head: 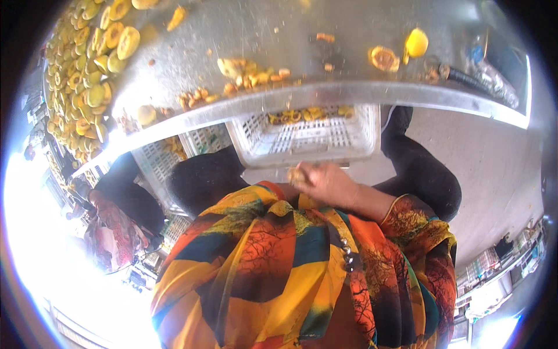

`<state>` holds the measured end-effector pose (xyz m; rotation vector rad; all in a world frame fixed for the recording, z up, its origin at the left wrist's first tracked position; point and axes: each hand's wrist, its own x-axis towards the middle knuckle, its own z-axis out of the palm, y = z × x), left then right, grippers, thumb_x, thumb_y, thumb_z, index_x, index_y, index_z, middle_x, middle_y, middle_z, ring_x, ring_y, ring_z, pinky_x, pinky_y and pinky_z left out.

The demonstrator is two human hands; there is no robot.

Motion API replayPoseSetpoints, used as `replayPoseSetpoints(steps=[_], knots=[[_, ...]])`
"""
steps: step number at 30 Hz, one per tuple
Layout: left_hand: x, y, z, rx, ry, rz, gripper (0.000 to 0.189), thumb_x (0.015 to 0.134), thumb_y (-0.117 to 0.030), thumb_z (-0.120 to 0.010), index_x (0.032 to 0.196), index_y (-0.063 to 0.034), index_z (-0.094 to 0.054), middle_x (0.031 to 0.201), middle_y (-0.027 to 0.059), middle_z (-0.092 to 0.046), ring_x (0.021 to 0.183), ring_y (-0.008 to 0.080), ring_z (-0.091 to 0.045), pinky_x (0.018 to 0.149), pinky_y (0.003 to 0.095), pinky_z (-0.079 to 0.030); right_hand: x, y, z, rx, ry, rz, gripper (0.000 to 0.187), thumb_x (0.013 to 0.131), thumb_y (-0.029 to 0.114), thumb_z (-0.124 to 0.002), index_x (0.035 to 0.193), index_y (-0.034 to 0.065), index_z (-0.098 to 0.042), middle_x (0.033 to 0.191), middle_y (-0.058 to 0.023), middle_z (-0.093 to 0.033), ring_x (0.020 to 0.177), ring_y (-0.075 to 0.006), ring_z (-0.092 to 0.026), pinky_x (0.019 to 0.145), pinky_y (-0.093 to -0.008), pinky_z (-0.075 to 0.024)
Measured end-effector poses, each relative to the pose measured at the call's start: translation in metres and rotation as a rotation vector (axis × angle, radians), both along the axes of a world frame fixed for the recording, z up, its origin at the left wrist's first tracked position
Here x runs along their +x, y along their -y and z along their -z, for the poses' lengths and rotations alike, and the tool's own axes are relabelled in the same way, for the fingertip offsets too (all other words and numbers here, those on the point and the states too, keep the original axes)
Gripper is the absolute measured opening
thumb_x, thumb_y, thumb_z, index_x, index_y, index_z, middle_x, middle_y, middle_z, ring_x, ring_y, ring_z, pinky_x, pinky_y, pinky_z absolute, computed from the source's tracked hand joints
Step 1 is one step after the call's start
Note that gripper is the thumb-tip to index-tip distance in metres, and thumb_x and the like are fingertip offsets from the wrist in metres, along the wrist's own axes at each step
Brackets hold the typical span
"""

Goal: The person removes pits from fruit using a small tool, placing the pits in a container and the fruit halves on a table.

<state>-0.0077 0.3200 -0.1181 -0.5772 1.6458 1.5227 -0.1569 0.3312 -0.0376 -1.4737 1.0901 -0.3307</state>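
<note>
My right hand (331,185) is in front of my body, just below the near rim of a white plastic crate (305,162). Its fingers close around a small yellow-brown piece of fruit (297,176), blurred by motion. A thin, straight strip (344,165) shows just beyond the knuckles; whether it is a blade I cannot tell. Of my left hand (289,190) only a bit of skin near the orange cuff is visible, the rest being covered by the right hand. Inside the crate, cut yellow fruit pieces (311,114) lie along the far side.
Above the crate runs a metal table (261,26). Halved fruit (80,78) is heaped at its left; pits and scraps (248,78) lie near the edge. A yellow fruit (416,42), a cut half (383,59) and a dark handle (464,77) are at right. Another person (117,227) sits left.
</note>
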Motion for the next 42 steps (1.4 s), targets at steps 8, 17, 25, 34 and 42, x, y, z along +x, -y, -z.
replayPoseSetpoints(steps=[8, 17, 25, 34, 42], knots=[[-0.003, 0.026, -0.029, -0.167, -0.016, 0.028, 0.04, 0.084, -0.039, -0.045, 0.111, -0.0111, -0.054, 0.104, 0.0108, -0.058, 0.094, 0.0233, -0.055, 0.082, 0.0352, -0.042, -0.013, 0.024, 0.022, -0.465, 0.152, -0.343, 0.019, 0.087, 0.02, -0.039, 0.099, 0.0064, -0.045, 0.068, -0.015, -0.055, 0.068, -0.0319, -0.058, 0.057, -0.0414, -0.046], [-0.001, 0.027, -0.082, -0.425, -0.047, 0.048, 0.041, 0.085, -0.041, -0.045, 0.112, -0.0118, -0.054, 0.103, 0.0115, -0.058, 0.092, 0.0232, -0.055, 0.081, 0.0343, -0.043, 0.005, -0.003, -0.011, -0.574, -0.021, -0.127, 0.042, 0.071, 0.013, -0.06, 0.109, 0.01, -0.043, 0.086, -0.0143, -0.055, 0.072, -0.0319, -0.057, 0.061, -0.0402, -0.0476], [0.097, 0.033, -0.212, -0.576, -0.714, -1.006, 0.026, 0.086, -0.022, -0.054, 0.106, -0.0063, -0.057, 0.1, 0.0074, -0.061, 0.093, 0.0169, -0.055, 0.081, 0.0257, -0.045, -0.031, -0.006, -0.083, -1.113, -0.201, 0.418, 0.044, 0.069, -0.001, -0.058, 0.11, 0.0112, -0.047, 0.11, -0.0107, -0.053, 0.097, -0.0248, -0.057, 0.084, -0.0304, -0.0474], [0.223, 0.19, -0.22, -1.109, -0.613, -1.468, 0.045, 0.08, -0.033, -0.06, 0.116, -0.0073, -0.052, 0.101, 0.0078, -0.06, 0.092, 0.0113, -0.055, 0.077, 0.023, -0.044, -0.156, 0.123, -0.095, -0.926, -0.334, 0.772, 0.036, 0.075, 0.012, -0.061, 0.11, 0.0098, -0.052, 0.091, -0.0134, -0.062, 0.084, -0.0266, -0.061, 0.072, -0.0325, -0.0477], [0.255, 0.364, -0.172, -1.735, 0.175, -0.868, 0.058, 0.078, -0.057, -0.046, 0.124, -0.0224, -0.044, 0.134, 0.0146, -0.032, 0.121, 0.0329, -0.034, 0.097, 0.0395, -0.032, -0.251, 0.266, -0.03, -0.652, -0.366, 1.16, 0.036, 0.075, 0.025, -0.066, 0.102, 0.0036, -0.056, 0.095, -0.0072, -0.062, 0.088, -0.0164, -0.059, 0.078, -0.0289, -0.045]])
